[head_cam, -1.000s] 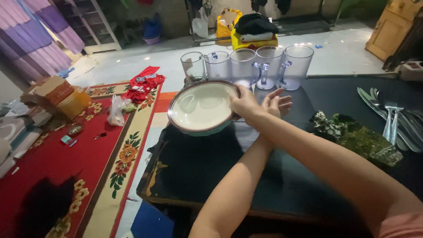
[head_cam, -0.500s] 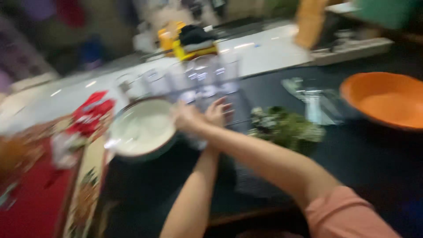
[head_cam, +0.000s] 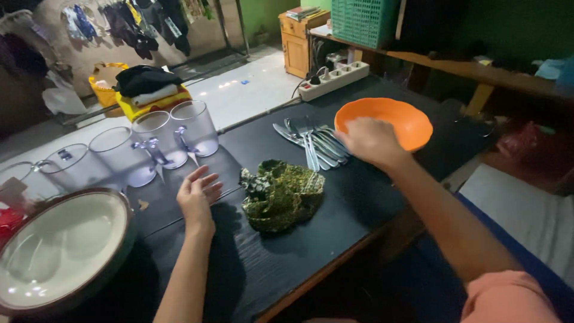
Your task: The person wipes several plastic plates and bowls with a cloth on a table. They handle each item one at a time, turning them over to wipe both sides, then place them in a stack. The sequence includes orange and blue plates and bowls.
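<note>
My left hand (head_cam: 198, 198) rests flat and open on the black table (head_cam: 287, 251), just left of a crumpled green patterned cloth (head_cam: 281, 194). My right hand (head_cam: 371, 141) reaches across to the near rim of an orange bowl (head_cam: 391, 119); whether the fingers grip the rim I cannot tell. A pile of metal spoons and forks (head_cam: 311, 140) lies just left of that hand. A white bowl with a dark rim (head_cam: 57, 251) sits at the table's left end, apart from both hands.
Several clear plastic mugs (head_cam: 158, 140) stand in a row along the table's far edge. A white power strip (head_cam: 332, 81) lies at the far corner. Beyond it are a wooden cabinet (head_cam: 299, 42), a green crate (head_cam: 365, 21) and hanging clothes (head_cam: 128, 24).
My view has swung right. My left hand has let go of the white bowl and now lies on the table. My right hand has moved right to the orange bowl.
</note>
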